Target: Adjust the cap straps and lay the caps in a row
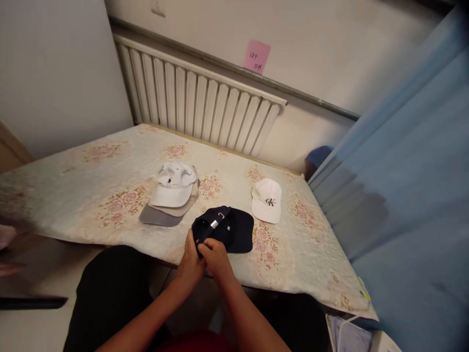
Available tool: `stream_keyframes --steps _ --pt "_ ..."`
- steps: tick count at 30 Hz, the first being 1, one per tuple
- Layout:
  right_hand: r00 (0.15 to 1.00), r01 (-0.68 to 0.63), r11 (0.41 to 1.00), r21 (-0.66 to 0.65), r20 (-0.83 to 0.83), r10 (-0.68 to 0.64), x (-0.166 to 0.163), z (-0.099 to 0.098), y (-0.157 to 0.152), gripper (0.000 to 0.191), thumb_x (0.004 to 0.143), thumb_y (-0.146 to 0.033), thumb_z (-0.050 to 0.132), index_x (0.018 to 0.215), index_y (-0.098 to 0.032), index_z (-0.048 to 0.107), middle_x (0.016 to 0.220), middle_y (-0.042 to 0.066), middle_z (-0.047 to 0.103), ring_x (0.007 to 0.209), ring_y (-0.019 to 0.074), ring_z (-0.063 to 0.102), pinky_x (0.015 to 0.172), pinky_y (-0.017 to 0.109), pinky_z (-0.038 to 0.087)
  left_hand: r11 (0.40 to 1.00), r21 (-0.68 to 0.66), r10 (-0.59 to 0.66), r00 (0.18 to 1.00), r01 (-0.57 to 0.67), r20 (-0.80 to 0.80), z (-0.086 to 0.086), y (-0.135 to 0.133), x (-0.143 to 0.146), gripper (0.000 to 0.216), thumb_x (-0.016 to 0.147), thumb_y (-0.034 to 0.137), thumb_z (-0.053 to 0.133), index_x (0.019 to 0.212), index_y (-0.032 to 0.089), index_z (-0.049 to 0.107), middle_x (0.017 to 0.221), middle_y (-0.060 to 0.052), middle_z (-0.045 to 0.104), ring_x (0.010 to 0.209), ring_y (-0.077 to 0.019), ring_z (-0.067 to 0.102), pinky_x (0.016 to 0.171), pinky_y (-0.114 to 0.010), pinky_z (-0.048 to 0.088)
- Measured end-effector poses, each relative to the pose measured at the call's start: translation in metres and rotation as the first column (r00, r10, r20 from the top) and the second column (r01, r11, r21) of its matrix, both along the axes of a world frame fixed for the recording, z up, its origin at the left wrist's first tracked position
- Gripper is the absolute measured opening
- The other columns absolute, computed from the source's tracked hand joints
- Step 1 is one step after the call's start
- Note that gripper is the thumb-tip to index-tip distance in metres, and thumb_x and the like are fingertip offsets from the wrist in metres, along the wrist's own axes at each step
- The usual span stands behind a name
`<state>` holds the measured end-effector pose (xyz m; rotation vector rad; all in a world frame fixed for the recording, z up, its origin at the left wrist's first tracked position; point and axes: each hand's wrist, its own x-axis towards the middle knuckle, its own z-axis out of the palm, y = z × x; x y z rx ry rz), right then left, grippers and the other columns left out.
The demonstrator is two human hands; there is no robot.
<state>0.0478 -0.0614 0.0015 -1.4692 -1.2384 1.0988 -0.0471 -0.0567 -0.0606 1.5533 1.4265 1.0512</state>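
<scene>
A dark navy cap (234, 230) lies on the near edge of the flowered table (110, 176), its back opening and strap turned toward me. My left hand (190, 261) and my right hand (216, 259) are side by side at the cap's rear, both with fingers pinched on its adjustment strap. To the left, a white cap (172, 183) tops a stack of caps, with a beige and a grey brim showing under it. A single white cap (267, 199) with a dark logo rests to the right of the navy one.
A white radiator (198, 100) runs along the wall behind the table, with a pink note (256, 56) stuck above it. A blue curtain (410, 186) hangs close on the right. My dark-clothed legs are under the table's near edge.
</scene>
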Motion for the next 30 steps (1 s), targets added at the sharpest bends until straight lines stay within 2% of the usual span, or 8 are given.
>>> stream_keyframes --steps 4,12,16,20,25,30 --pt "0.999 0.033 0.999 0.013 0.030 -0.033 -0.001 0.000 0.000 0.026 0.072 -0.024 0.051 0.048 -0.019 0.043 0.048 -0.007 0.035 0.052 0.0094 0.033 0.051 0.024 0.026 1.000 0.011 -0.006 1.000 0.006 0.020 0.000 -0.001 0.000 0.092 0.073 0.021 0.059 0.148 0.009 0.007 0.150 -0.028 0.024 0.137 -0.0351 0.032 0.109 -0.055 0.030" --pt "0.998 0.049 0.999 0.013 -0.028 -0.049 -0.001 0.000 0.001 0.025 0.073 -0.024 0.053 0.049 -0.019 0.048 0.048 -0.007 0.037 0.052 0.0096 0.034 0.050 0.023 0.026 0.994 0.109 -0.002 1.000 0.001 0.011 -0.002 0.002 -0.004 0.084 0.074 0.021 0.056 0.147 0.011 0.014 0.150 -0.024 0.025 0.139 -0.0326 0.028 0.111 -0.054 0.028" --pt "0.993 0.063 0.998 0.012 -0.105 -0.062 0.002 -0.005 0.002 0.021 0.073 -0.023 0.055 0.054 -0.017 0.058 0.052 -0.006 0.048 0.055 0.0101 0.041 0.054 0.022 0.032 0.986 0.165 0.029 0.999 -0.024 -0.025 0.002 0.008 -0.007 0.069 0.078 0.024 0.053 0.141 0.012 0.029 0.148 -0.021 0.029 0.139 -0.0310 0.028 0.112 -0.052 0.028" --pt "0.971 0.099 0.995 -0.034 -0.217 -0.104 0.006 -0.015 0.006 0.018 0.075 -0.027 0.057 0.073 -0.016 0.070 0.064 -0.001 0.063 0.063 0.0127 0.055 0.061 0.023 0.043 0.979 0.202 0.057 0.995 -0.040 -0.078 0.009 0.013 -0.010 0.058 0.083 0.028 0.049 0.137 0.014 0.036 0.147 -0.020 0.030 0.138 -0.0312 0.029 0.109 -0.054 0.032" --pt "0.917 0.140 0.982 -0.127 -0.358 -0.177 0.009 -0.020 0.011 0.023 0.074 -0.032 0.062 0.082 -0.013 0.071 0.071 0.005 0.071 0.068 0.0150 0.065 0.062 0.024 0.050 0.965 0.264 0.055 0.979 -0.001 -0.196 0.008 0.017 -0.016 0.032 0.082 0.025 0.050 0.112 0.015 0.056 0.141 -0.018 0.038 0.130 -0.0325 0.042 0.105 -0.054 0.038" --pt "0.852 0.161 0.972 -0.173 -0.472 -0.225 0.015 -0.018 0.016 0.027 0.073 -0.038 0.066 0.084 -0.013 0.067 0.075 0.008 0.072 0.066 0.0150 0.068 0.061 0.024 0.053 0.959 0.282 0.036 0.970 0.034 -0.238 0.005 0.015 -0.019 0.022 0.083 0.025 0.048 0.100 0.015 0.058 0.135 -0.017 0.044 0.126 -0.0300 0.046 0.104 -0.050 0.041"
